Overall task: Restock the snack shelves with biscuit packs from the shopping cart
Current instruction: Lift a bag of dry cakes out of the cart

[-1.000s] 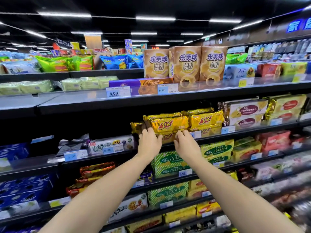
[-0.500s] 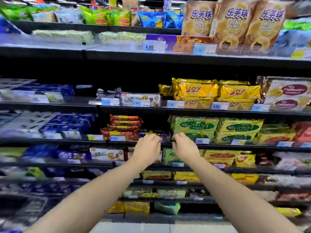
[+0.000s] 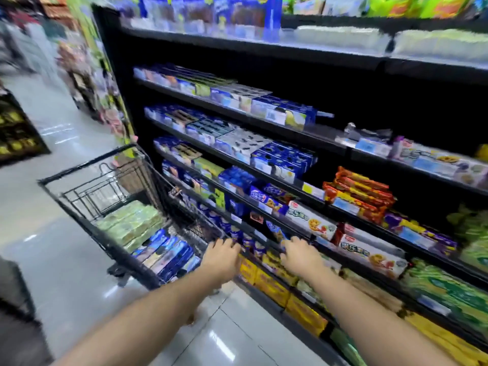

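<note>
Hovering empty (seemingly relaxed), left hand (image 3: 223, 256) and right hand (image 3: 301, 256) are right of the carted biscuit packs (image 3: 169, 250).

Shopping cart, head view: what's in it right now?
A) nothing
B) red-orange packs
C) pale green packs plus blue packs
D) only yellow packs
C: inside the shopping cart a stack of pale green packs lies next to a row of blue packs; no yellow or red-orange packs show in it.
</note>
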`<state>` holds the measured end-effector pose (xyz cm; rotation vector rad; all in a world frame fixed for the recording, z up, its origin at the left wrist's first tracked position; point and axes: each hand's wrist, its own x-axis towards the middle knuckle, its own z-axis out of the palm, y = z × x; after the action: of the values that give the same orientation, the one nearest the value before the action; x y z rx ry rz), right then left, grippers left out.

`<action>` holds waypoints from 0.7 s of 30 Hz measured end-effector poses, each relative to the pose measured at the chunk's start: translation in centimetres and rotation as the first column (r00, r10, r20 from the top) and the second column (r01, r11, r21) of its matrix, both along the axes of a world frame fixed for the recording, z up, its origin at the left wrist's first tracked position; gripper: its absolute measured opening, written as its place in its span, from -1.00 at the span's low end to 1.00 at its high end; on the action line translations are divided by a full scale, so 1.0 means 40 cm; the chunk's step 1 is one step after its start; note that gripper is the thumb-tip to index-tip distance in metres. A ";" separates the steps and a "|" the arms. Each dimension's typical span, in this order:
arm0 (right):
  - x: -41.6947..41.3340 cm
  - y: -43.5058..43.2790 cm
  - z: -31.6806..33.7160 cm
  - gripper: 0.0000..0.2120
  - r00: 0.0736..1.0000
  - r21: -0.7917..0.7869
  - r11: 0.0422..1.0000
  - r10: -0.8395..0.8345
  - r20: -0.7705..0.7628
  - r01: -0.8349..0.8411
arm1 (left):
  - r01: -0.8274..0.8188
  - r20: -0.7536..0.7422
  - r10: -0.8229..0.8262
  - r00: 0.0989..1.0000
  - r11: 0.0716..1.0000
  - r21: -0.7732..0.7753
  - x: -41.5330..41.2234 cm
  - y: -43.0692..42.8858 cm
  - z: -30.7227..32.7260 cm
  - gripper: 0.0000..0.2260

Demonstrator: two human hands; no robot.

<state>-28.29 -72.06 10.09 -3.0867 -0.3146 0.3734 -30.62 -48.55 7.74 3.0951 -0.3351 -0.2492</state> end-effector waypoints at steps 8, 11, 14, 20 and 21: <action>0.147 0.575 -0.035 -0.67 0.968 0.002 0.978 0.208 -0.143 -0.210 | -0.270 -0.102 0.272 0.957 0.962 0.029 0.014 0.552 -0.019 -0.66; 0.196 0.756 -0.047 -0.62 0.945 -0.002 0.961 0.272 -0.181 -0.277 | -0.350 -0.137 0.350 0.927 0.936 0.030 0.029 0.723 -0.011 -0.64; 0.235 0.890 -0.062 -0.62 0.927 0.006 0.950 0.306 -0.217 -0.312 | -0.395 -0.166 0.395 0.904 0.918 0.037 0.059 0.843 -0.014 -0.62; 0.338 1.017 -0.110 -0.54 0.894 -0.005 0.940 0.322 -0.310 -0.341 | -0.397 -0.216 0.397 0.892 0.917 0.044 0.157 0.943 -0.043 -0.55; 0.360 1.023 -0.115 -0.53 0.889 -0.001 0.939 0.324 -0.323 -0.343 | -0.396 -0.221 0.395 0.892 0.917 0.042 0.173 0.950 -0.051 -0.55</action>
<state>-13.88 -31.13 5.47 -2.9474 -0.8381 0.8922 -23.71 -10.54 5.71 2.9937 0.3004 -0.5749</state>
